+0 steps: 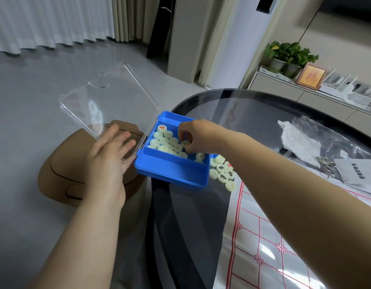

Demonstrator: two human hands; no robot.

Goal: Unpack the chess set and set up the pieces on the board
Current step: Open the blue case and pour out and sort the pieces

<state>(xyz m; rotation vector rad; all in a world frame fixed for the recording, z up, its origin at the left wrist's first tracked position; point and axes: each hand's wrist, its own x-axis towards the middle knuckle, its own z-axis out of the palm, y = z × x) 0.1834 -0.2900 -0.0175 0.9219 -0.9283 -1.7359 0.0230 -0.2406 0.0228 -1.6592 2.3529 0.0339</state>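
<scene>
Left hand (pixel 109 155): fingers straight and spread, palm at the lower edge of the raised clear lid (pixel 101 101). Right arm reaches across; right hand (pixel 193 134) is curled down, fingertips pinching one piece (pixel 185 142) in the blue box (pixel 174 165) on the table (pixel 180 226) edge. Loose pieces (pixel 222 174) lie beside the board (pixel 264 236).

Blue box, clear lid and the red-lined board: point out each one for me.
blue box (pixel 173 175), head view, on its outer front wall.
clear lid (pixel 109 101), head view, on the middle of the raised transparent panel.
red-lined board (pixel 264 236), head view, on the white sheet among the grid lines.
</scene>
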